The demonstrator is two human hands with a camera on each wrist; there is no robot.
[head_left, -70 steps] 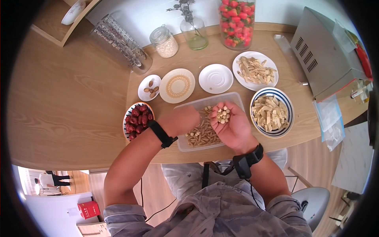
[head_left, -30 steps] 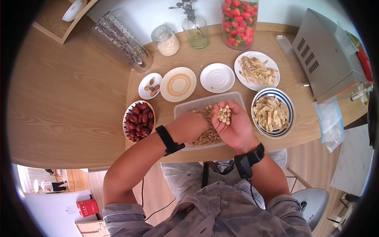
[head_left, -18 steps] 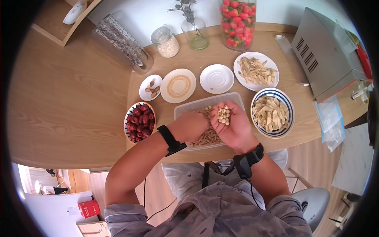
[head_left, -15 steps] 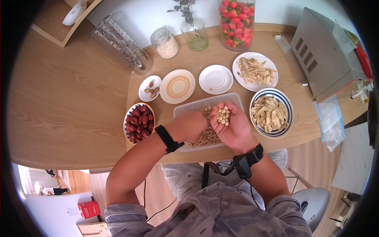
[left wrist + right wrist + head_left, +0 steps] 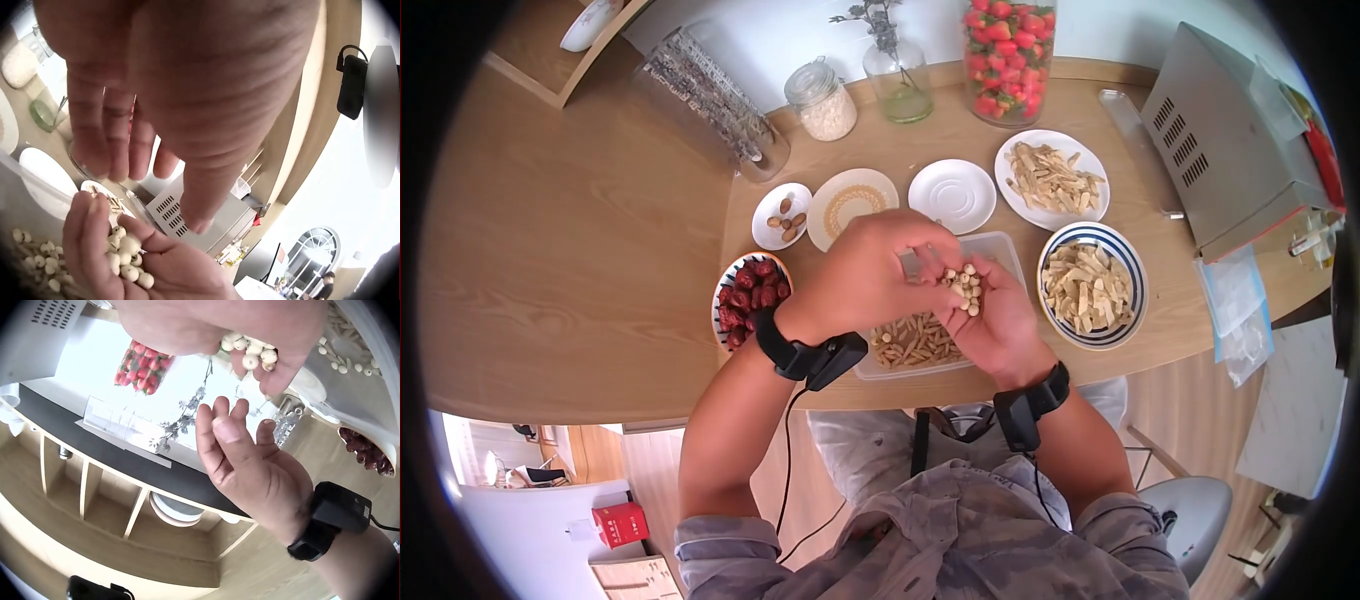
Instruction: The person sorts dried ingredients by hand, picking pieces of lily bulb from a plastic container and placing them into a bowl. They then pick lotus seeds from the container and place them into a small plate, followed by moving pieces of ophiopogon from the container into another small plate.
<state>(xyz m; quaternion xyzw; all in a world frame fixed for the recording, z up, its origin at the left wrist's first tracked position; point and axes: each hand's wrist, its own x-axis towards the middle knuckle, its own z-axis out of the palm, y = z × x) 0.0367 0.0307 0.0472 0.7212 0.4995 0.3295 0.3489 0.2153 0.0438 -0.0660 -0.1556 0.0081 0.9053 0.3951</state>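
Seeds [image 5: 968, 290], round, smooth, cream, some dark-specked, cupped by the curled fingers of the right hand [image 5: 1002, 330] over the tub [image 5: 1000, 246], left hand [image 5: 865, 272] held close, its fingers spaced from the thumb.

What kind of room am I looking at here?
Probably a home kitchen or dining corner: a blue-ringed bowl of pale dried slices sits on the wooden counter, with a clear container of strawberries and a vented metal appliance that looks like a small oven.
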